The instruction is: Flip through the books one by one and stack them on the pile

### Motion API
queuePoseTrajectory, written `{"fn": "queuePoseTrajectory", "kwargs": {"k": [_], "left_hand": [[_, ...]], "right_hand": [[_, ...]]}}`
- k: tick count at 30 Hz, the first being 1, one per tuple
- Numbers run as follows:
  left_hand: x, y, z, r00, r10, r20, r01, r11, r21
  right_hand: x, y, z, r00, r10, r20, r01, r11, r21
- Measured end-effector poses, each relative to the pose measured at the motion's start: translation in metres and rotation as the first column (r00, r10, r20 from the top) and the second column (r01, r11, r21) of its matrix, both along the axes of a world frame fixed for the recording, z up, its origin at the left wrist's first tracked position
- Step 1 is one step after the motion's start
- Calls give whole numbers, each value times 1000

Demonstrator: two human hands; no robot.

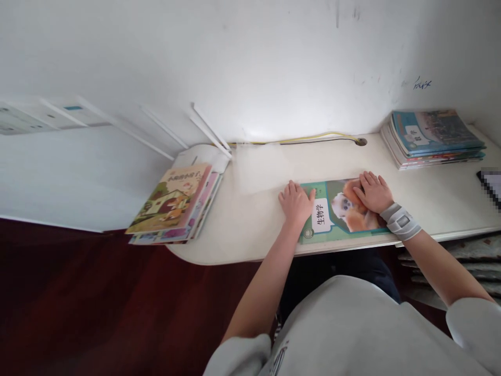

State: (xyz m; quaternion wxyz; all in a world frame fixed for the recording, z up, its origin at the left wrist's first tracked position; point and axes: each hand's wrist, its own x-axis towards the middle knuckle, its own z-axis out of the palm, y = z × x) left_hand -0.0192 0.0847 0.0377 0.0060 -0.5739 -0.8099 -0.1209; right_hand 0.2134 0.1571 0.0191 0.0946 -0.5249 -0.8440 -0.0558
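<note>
A green biology textbook with a golden monkey on its cover lies flat near the front edge of the white desk, turned sideways to me. My left hand rests at the book's left edge, fingers spread and partly on the desk. Over the cover's right part lies my right hand, flat with its fingers stretched out, above a grey wristband. Neither hand grips anything. The underside of the book is hidden.
Picture books are stacked at the desk's left end, overhanging its edge. A stack of textbooks stands at the back right. A yellow cable runs along the wall into a desk hole. A dark-edged object lies far right.
</note>
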Motion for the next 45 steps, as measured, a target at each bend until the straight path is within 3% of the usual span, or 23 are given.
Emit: {"fn": "queuePoseTrajectory", "kwargs": {"k": [3, 7, 10, 15, 21, 26, 28, 31, 34, 36, 39, 42, 45], "left_hand": [[-7, 2, 1, 980, 7, 201, -29, 994, 106], [-20, 10, -2, 785, -53, 617, -152, 950, 274], [-27, 16, -3, 686, -110, 719, -152, 945, 289], [-39, 21, 9, 327, -263, 908, 6, 961, 276], [-48, 20, 16, 306, -227, 924, 19, 972, 233], [-44, 16, 14, 291, -207, 934, -42, 973, 229], [-42, 15, 14, 268, -212, 940, -50, 971, 233], [-39, 16, 15, 237, -210, 949, -53, 972, 228], [-38, 18, 13, 265, -176, 948, -66, 978, 200], [-39, 20, 11, 332, -130, 934, -72, 984, 163], [-43, 25, 10, 493, -53, 869, -79, 991, 105], [-43, 28, 11, 641, 13, 768, -98, 993, 65], [-36, 28, 14, 872, -22, 488, -25, 996, 88]], "right_hand": [[-4, -2, 3, 999, 38, -2, -38, 997, 64], [-13, -2, 7, 980, 198, 1, -197, 975, 108], [-21, 3, 12, 960, 279, -10, -277, 956, 97], [-28, 13, 27, 936, 350, -44, -349, 937, 31], [-17, 22, 45, 898, 421, -128, -429, 902, -41], [17, 29, 54, 890, 411, -196, -442, 884, -154], [33, 35, 58, 873, 374, -313, -452, 863, -227], [52, 45, 59, 778, 225, -587, -473, 824, -311], [60, 53, 51, 674, -12, -739, -399, 836, -377], [59, 56, 43, 705, -132, -697, -278, 853, -442], [55, 58, 34, 828, -208, -521, -90, 868, -489], [50, 61, 32, 892, -215, -398, 3, 883, -470], [44, 62, 33, 922, -242, -302, 99, 902, -419]]}}
